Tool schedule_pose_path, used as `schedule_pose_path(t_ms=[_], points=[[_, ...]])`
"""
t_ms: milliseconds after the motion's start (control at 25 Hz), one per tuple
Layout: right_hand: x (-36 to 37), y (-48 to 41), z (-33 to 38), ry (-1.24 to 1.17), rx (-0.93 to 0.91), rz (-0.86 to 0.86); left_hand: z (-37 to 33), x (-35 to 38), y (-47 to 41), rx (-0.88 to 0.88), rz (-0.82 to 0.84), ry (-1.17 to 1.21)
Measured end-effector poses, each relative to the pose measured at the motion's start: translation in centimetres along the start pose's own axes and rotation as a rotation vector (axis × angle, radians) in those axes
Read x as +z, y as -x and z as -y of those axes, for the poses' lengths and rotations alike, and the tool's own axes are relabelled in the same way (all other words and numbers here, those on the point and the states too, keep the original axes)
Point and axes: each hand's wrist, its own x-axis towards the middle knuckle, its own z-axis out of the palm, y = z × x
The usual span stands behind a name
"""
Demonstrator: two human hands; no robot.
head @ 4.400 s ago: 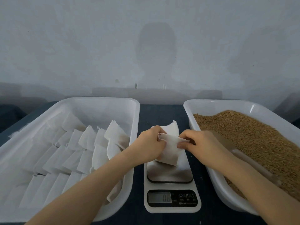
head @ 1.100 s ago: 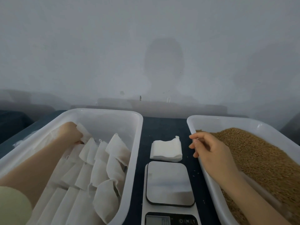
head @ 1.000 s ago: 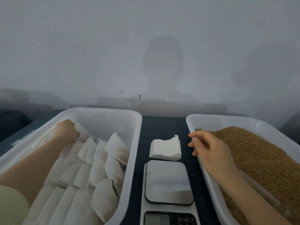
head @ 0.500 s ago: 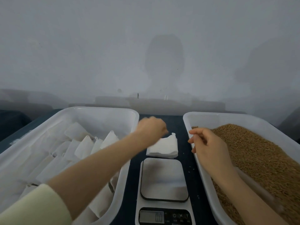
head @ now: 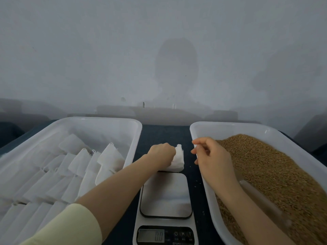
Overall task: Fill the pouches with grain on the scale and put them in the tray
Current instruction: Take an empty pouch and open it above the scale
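The left hand (head: 161, 153) grips the stack of empty pouches (head: 179, 160) just behind the scale (head: 166, 195) with curled fingers; the right hand (head: 212, 160) hovers alongside, loosely curled, empty.

**Left hand swaps the tray for the pouch stack**

The left hand (head: 161, 154) is out of the left tray (head: 99, 119)! A second ago it was buried among the pouches at the tray's far left corner. Now it has swung right across the rim and landed on the pouch stack (head: 179, 160) just beyond the scale (head: 166, 195), fingers curled down onto the top of the stack.

Four seconds back, both hands were working one pouch together over the scale. That pouch is gone from there and the platform lies bare.

The right hand (head: 212, 160) has let go and pulled right. It now hangs at the near-left rim of the grain tray (head: 196, 131), fingers loosely curled.
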Motion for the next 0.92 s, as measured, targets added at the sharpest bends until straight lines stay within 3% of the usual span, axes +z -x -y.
schedule_pose_path(t_ms=[120, 200, 280, 400, 520, 640, 800, 920], points=[[-0.1, 0.1, 0.0, 0.008, 0.005, 0.003, 0.9, -0.4, 0.6, -0.138, -0.086, 0.214], [-0.1, 0.0, -0.1, 0.015, 0.019, 0.007, 2.1, -1.4, 1.2, -0.256, -0.242, 0.434], [0.0, 0.0, -0.1, 0.023, 0.026, 0.014, 3.7, -2.6, 1.9, -0.305, -0.386, 0.627], [0.1, 0.1, -0.1, 0.033, 0.031, 0.037, 5.5, -3.5, 3.8, -0.356, -0.453, 1.014], [0.3, 0.3, 0.2, 0.020, 0.038, 0.089, 5.4, -3.5, 7.3, -0.306, -0.367, 1.580], [0.5, 0.6, 0.6, -0.038, 0.044, 0.223, 4.3, -3.0, 10.7, -0.156, -0.160, 1.881], [0.6, 0.8, 1.0, -0.111, 0.061, 0.330, 2.7, -1.4, 13.3, 0.034, 0.051, 1.822], [0.4, 0.9, 1.1, -0.152, 0.044, 0.291, 2.2, -0.9, 13.4, 0.026, 0.083, 1.761]])
